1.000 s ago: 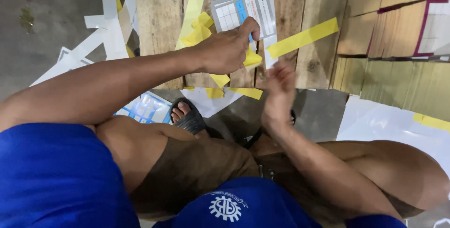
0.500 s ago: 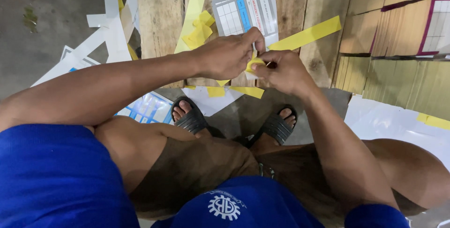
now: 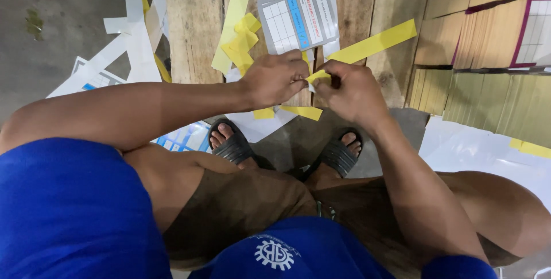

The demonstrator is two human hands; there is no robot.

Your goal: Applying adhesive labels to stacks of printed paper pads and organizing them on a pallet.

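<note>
A grey printed card with a table grid and a blue stripe lies tilted on the wooden planks. My left hand grips its lower edge. My right hand meets the left one and pinches a small yellow strip at that edge. The card's lower corner is hidden behind my fingers.
Several yellow backing strips and a crumpled one lie on the planks. White paper offcuts sit at the left on the concrete floor. Stacks of cardboard sheets stand at the right. My sandalled feet rest below.
My right hand rose from below to join the left at the card's lower edge and now pinches the yellow strip. The card is held slightly lower and closer.
</note>
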